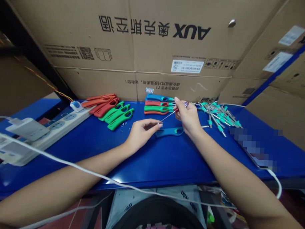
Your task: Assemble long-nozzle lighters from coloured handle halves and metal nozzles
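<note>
My right hand (188, 117) grips a screwdriver (168, 116) by its red handle, the thin shaft slanting down to the left. At its tip, the thumb and fingers of my left hand (143, 131) are pinched together; whatever is between them is too small to make out. Just below the tip, a blue lighter body (170, 132) lies on the blue table, with a metal tube showing past its right end. Behind my hands lies a stack of long-nosed lighters (155, 103) in blue, red, green and orange, their right ends partly hidden by my right hand.
Orange-red handle shells (102, 104) and green ones (119, 116) lie left, beside tiny metal pieces (124, 124). Metal tubes with teal parts (219, 115) are heaped right, near a charging phone (251, 148). A power strip (54, 127) stands left; a white cable (85, 168) crosses in front.
</note>
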A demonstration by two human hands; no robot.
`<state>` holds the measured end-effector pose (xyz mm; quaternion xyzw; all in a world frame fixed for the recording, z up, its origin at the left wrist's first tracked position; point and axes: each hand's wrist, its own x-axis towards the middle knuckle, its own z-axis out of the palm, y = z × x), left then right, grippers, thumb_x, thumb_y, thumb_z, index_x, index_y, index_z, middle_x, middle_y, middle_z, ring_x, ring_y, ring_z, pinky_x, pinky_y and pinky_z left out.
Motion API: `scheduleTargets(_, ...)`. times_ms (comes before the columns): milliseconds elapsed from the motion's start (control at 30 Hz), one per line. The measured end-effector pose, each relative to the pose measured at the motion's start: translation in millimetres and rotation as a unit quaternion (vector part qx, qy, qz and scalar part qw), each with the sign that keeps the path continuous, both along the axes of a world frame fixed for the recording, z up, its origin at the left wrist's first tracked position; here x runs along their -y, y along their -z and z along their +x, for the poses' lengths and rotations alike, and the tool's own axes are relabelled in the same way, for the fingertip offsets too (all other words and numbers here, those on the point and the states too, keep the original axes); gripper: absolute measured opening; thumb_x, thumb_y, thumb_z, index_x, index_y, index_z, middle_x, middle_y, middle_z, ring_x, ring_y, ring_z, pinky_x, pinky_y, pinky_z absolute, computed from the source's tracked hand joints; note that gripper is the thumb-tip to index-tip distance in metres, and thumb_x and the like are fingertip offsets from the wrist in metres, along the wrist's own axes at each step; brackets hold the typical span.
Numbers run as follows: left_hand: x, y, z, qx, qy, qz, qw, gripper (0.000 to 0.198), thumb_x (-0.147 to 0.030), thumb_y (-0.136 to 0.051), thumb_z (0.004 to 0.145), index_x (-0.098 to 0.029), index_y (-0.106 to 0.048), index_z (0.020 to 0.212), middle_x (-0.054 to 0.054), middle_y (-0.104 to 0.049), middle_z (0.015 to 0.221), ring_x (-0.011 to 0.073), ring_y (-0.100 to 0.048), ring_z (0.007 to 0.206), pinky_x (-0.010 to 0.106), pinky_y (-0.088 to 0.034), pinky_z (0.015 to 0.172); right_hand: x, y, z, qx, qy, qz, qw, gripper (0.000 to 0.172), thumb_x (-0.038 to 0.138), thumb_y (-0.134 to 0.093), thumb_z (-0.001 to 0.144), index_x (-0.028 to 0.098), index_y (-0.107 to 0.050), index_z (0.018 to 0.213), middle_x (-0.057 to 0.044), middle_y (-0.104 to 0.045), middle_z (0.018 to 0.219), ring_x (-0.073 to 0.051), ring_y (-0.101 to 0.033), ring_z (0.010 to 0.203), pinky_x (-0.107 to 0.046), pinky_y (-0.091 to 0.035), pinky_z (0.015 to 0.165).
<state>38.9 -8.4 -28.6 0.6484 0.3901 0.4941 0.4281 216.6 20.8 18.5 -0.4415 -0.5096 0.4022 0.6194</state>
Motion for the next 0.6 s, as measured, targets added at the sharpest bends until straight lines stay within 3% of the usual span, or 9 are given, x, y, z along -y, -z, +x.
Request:
scheduleTargets(400,1,-2.8,-1,-0.028,-0.016,-0.002,0.999,0.028,-0.04,-0.077,0.076,-0.015,-0.079,0.089,0.006,-0.078,0.079,0.0196,-0.072,0.069,0.03,-0.059,0.069,-2,4.3,4,0.047,0.019,0.049,0.998,0.049,0.064,-0.068,0.078,0.02,-0.053,0.06,0.006,-0.037,0.048,-0.008,-0.036,0.046,-0.024,-0.029,0.046)
scheduleTargets(600,2,-0.3,-3,-0.122,-0.008,0.042,0.992,0.027,-0.039,-0.073,0.08,-0.016,-0.079,0.093,0.006,-0.078,0.079,0.0198,-0.072,0.067,0.03,-0.058,0.068,6,-6.3,6,0.169,-0.004,0.121,0.978,0.052,0.062,-0.064,0.083,0.02,-0.052,0.055,0.002,-0.048,0.053,-0.009,-0.041,0.052,-0.026,-0.036,0.055)
